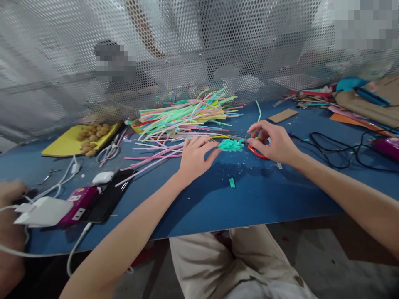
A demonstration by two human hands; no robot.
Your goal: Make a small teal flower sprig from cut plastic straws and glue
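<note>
Slightly right of centre, my left hand (pixel 199 158) pinches a bristly bundle of short turquoise straw pieces (pixel 230 145) between thumb and fingers. To its right is my right hand (pixel 274 141), its fingers curled around the handles of red-handled scissors (pixel 258 153). The scissors' blades are hard to make out beside the right end of the bundle. One cut turquoise piece (pixel 232 182) lies on the blue table (pixel 199 211) nearer to me, with small scraps scattered around.
A heap of coloured straws (pixel 187 112) lies behind my hands. At left are a phone (pixel 109 199), a white charger (pixel 45 211), cables, and yellow paper (pixel 62 141) with brown round items. Cardboard (pixel 283 116) and black cable (pixel 330 151) lie right. Another person's arm (pixel 12 216) shows far left.
</note>
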